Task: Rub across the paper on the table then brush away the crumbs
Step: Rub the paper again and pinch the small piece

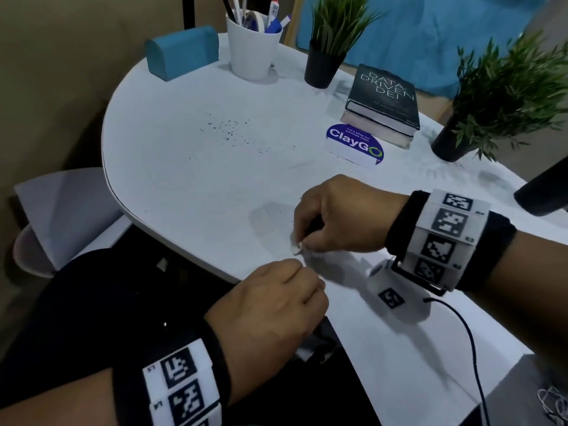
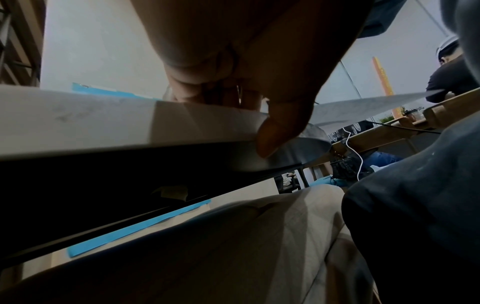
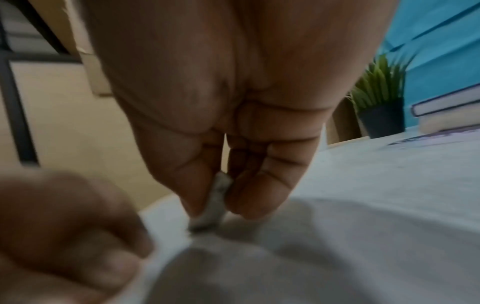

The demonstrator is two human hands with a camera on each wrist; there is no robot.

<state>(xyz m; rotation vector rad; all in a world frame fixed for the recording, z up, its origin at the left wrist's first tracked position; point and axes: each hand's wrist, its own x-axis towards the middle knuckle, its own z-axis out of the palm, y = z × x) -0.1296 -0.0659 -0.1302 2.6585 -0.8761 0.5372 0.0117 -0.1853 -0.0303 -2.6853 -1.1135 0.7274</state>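
Note:
A white sheet of paper (image 1: pixel 384 348) lies at the near edge of the white table (image 1: pixel 184 179) and overhangs it. My right hand (image 1: pixel 302 245) pinches a small grey-white eraser (image 1: pixel 296 249) between thumb and fingers, its tip down on the paper (image 3: pixel 337 236). The right wrist view shows the eraser (image 3: pixel 213 205) touching the sheet. My left hand (image 1: pixel 307 272) pinches the paper's near edge just below the eraser; its thumb (image 2: pixel 275 127) lies on the overhanging paper (image 2: pixel 207 121). Dark crumbs (image 1: pixel 233 133) are scattered on the table farther back.
At the back stand a blue box (image 1: pixel 183 52), a white cup of pens (image 1: pixel 252 47) and a potted plant (image 1: pixel 325 56). Stacked books (image 1: pixel 384 109), a ClayGo sticker (image 1: pixel 353 144) and a second plant (image 1: pixel 461 139) sit right. A chair (image 1: pixel 61 210) is at left.

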